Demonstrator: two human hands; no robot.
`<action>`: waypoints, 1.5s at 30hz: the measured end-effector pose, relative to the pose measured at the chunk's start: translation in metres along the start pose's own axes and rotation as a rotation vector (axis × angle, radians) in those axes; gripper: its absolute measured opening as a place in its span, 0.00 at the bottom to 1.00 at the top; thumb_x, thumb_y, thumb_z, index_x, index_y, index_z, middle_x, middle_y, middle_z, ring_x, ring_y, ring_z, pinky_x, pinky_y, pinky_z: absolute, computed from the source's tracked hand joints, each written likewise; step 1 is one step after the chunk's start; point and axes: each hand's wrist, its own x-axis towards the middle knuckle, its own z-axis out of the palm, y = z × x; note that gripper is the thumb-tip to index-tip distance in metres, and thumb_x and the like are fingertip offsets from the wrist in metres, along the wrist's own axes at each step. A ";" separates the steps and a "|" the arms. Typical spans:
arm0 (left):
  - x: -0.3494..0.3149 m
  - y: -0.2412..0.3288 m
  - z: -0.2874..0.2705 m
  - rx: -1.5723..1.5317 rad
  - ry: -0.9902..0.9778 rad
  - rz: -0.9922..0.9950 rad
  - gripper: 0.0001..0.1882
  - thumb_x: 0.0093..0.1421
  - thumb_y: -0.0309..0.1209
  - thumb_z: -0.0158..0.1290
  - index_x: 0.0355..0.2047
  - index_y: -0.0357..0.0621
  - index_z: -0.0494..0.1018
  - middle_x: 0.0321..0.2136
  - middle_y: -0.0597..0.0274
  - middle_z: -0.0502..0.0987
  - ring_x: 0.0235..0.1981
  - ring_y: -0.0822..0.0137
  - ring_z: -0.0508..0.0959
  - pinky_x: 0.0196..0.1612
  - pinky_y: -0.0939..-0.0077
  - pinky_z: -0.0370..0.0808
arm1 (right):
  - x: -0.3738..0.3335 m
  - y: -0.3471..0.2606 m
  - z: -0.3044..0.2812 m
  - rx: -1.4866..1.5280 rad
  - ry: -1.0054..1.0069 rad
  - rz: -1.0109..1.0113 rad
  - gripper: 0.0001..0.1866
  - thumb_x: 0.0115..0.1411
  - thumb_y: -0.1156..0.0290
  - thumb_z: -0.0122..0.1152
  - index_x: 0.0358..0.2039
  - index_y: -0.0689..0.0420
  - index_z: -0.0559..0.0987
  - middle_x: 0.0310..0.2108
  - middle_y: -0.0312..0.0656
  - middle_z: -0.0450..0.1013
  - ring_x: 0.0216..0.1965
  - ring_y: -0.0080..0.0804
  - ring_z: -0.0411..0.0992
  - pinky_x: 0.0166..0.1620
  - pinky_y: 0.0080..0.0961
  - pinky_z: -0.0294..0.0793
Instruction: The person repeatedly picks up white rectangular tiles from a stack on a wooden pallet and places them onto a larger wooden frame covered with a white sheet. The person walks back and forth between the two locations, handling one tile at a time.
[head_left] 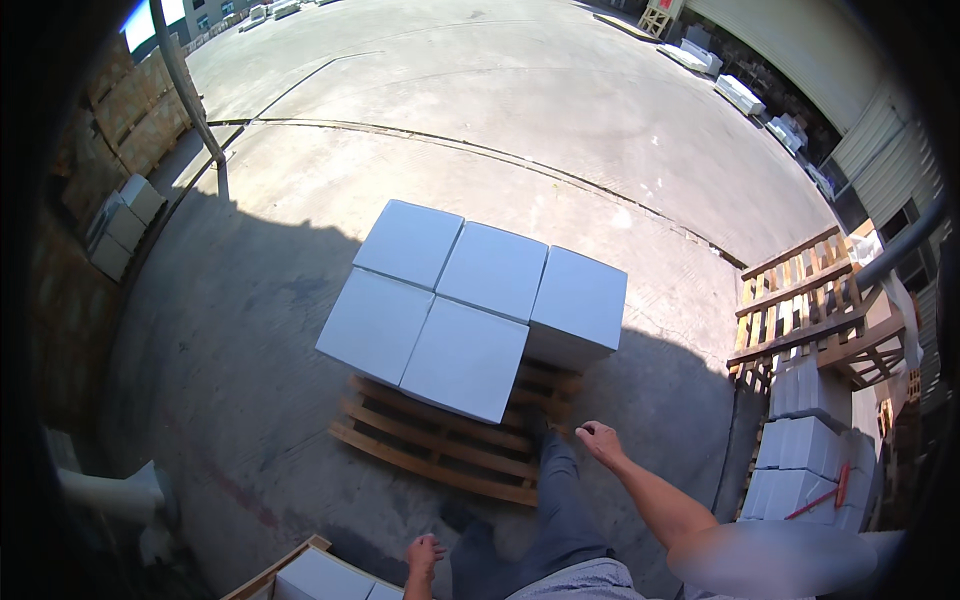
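My left hand (425,552) hangs low near the bottom edge, fingers loosely curled, with nothing visible in it. The right hand (600,443) reaches forward beside the wooden pallet (437,463); its fingers are curled in and I see nothing held. Several white boxes (465,358) stand on that pallet in two rows, close together. The box at the far right (578,300) is the nearest to my right hand, but apart from it. Slats of the pallet's near part lie bare, and one of my legs stands against its near right side.
More white boxes (325,578) sit on a pallet at the bottom left. To the right are white stacks (800,445) with a red tool (842,486) and a leaning wooden pallet (790,295). A pole (187,95) and stacked crates (140,105) line the left. A groove crosses the concrete floor.
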 end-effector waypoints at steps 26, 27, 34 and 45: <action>0.259 0.135 0.299 -0.428 0.213 0.100 0.36 0.61 0.55 0.45 0.47 0.26 0.63 0.46 0.46 0.70 0.44 0.59 0.71 0.49 0.68 0.67 | 0.357 -0.104 0.187 -0.429 0.265 -0.405 0.30 0.53 0.53 0.57 0.48 0.63 0.68 0.46 0.49 0.62 0.50 0.45 0.58 0.54 0.37 0.61; 0.256 0.137 0.300 -0.367 0.235 0.125 0.35 0.61 0.54 0.46 0.45 0.26 0.65 0.44 0.46 0.71 0.43 0.59 0.71 0.48 0.68 0.68 | 0.361 -0.101 0.185 -0.443 0.274 -0.379 0.29 0.53 0.53 0.57 0.47 0.63 0.68 0.46 0.48 0.62 0.49 0.45 0.58 0.53 0.36 0.61; 0.260 0.130 0.293 -0.386 0.231 0.230 0.34 0.60 0.54 0.48 0.38 0.24 0.66 0.38 0.44 0.73 0.38 0.61 0.71 0.44 0.68 0.70 | 0.339 -0.110 0.181 -0.467 0.209 -0.291 0.27 0.54 0.51 0.56 0.43 0.63 0.70 0.42 0.49 0.64 0.48 0.46 0.59 0.52 0.37 0.62; 0.260 0.122 0.278 -0.272 0.197 0.196 0.37 0.58 0.56 0.49 0.40 0.23 0.67 0.40 0.43 0.73 0.39 0.60 0.70 0.47 0.68 0.67 | 0.337 -0.091 0.188 -0.346 0.379 -0.672 0.27 0.52 0.60 0.60 0.47 0.65 0.69 0.49 0.51 0.64 0.52 0.48 0.61 0.56 0.41 0.59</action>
